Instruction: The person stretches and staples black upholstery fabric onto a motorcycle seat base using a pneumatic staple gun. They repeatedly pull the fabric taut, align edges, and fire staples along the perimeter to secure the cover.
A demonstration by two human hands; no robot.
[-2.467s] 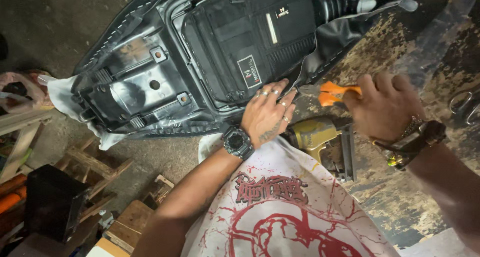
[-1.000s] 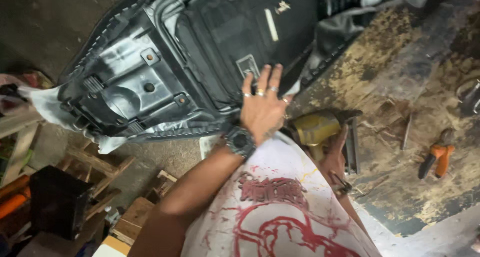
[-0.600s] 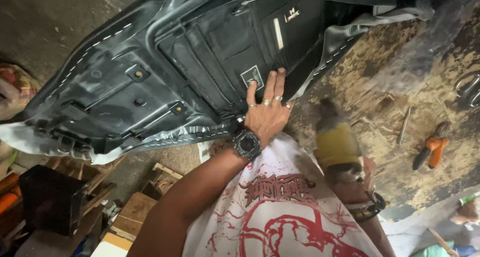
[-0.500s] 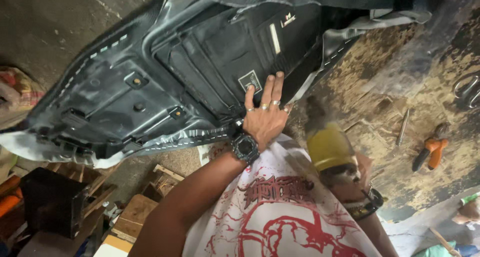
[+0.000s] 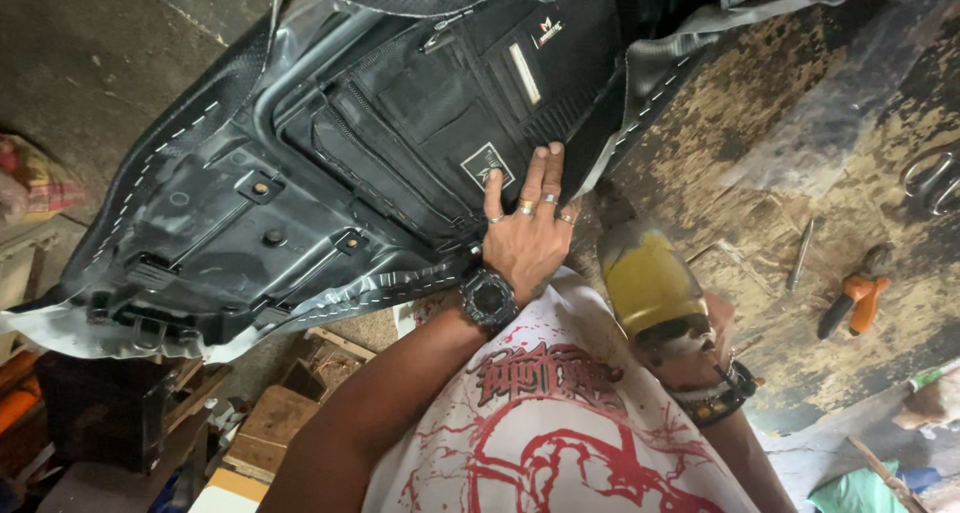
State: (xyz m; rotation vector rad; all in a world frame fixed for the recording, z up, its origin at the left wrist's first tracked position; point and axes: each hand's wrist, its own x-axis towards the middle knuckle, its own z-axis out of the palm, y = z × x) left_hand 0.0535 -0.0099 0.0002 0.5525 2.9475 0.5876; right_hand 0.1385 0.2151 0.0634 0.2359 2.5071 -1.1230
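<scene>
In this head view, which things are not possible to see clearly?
- Right hand: blurred, mostly behind the yellow power tool; grip unclear.
- Black upturned motorcycle seat: cut off by the top edge.
- Left hand: palm hidden, pressed flat on the seat.
- Thin metal rod on the workbench: too small to identify.

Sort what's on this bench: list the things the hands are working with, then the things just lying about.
In hand:
- upturned black seat, left hand flat on its underside
- yellow power tool, gripped by the right hand, blurred

Lying about:
- orange-handled pliers on the worn bench
- thin metal rod
- wooden scraps below the bench
</scene>
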